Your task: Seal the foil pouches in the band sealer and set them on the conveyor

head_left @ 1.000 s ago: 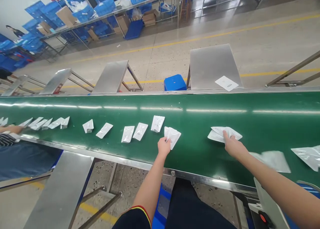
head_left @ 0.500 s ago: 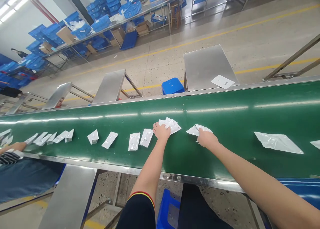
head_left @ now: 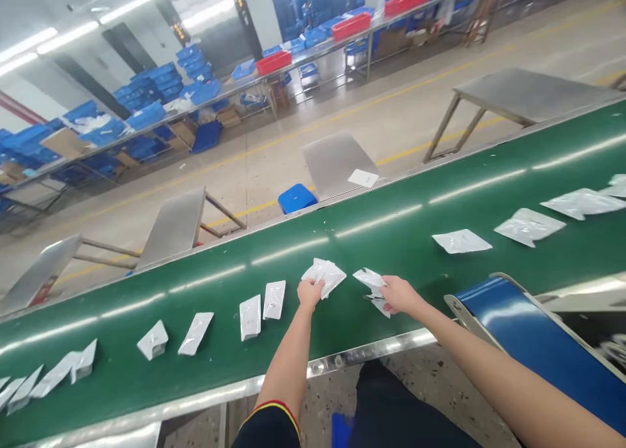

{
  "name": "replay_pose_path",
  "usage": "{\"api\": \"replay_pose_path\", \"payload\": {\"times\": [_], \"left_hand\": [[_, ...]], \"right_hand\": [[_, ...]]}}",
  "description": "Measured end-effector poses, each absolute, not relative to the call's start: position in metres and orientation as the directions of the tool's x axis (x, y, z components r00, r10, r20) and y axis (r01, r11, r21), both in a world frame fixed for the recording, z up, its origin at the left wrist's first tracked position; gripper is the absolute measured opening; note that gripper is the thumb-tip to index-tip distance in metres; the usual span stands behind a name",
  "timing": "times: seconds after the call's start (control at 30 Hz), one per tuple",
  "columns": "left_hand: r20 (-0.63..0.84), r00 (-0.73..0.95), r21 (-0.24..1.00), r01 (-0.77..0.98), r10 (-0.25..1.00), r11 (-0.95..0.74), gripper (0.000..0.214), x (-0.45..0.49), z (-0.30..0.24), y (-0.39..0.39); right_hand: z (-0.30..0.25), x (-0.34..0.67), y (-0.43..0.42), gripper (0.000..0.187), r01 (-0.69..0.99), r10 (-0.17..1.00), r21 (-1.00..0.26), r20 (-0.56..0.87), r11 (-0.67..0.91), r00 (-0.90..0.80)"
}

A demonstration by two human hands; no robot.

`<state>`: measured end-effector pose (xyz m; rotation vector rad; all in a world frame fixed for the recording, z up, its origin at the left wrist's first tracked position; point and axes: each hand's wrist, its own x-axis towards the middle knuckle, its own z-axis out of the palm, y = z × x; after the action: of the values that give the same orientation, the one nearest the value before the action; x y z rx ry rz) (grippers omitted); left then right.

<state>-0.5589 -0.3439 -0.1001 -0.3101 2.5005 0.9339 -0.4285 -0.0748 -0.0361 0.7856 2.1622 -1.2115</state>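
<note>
Mid-frame, the left hand (head_left: 310, 294) clamps glossy, fanned pouches (head_left: 331, 277); the right hand (head_left: 398, 295) pinches splayed white packets (head_left: 369, 279), smooth green belt (head_left: 391, 247) beneath.

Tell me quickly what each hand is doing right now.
Left hand: closed on the near edge of overlapping packets.
Right hand: closed on other packets; exact count can't be told.

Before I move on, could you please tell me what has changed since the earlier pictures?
The right hand has moved left, its packets now nearer the left hand. The left hand has added a loose packet to its bunch. Both hands still grip packets, and two loose packets still lie on the green belt, just left of the left hand.
</note>
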Motion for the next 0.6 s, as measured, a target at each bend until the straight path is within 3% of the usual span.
{"api": "replay_pose_path", "payload": {"times": [0.13,0.3,0.43,0.6], "left_hand": [[-0.534,-0.838,0.663,-0.333,0.111,0.671,0.034,-0.533,-0.069,-0.321],[-0.509,-0.703,0.816,-0.212,0.496,0.537,0.063,-0.499,-0.004,-0.275],[-0.486,-0.442,0.842,-0.005,0.754,0.540,0.069,-0.463,0.039,-0.199],[-0.398,-0.075,0.889,0.213,0.914,0.405,0.064,-0.361,0.055,-0.082]], "right_hand": [[-0.004,-0.368,-0.058,0.025,0.753,0.260,-0.633,-0.708,0.178,-0.657],[0.041,-0.255,-0.027,0.017,0.690,0.354,-0.706,-0.693,-0.158,-0.628],[0.071,-0.134,-0.013,0.029,0.548,0.488,-0.726,-0.686,-0.415,-0.539],[0.085,0.051,-0.021,0.031,0.317,0.659,-0.709,-0.704,-0.630,-0.266]]}}
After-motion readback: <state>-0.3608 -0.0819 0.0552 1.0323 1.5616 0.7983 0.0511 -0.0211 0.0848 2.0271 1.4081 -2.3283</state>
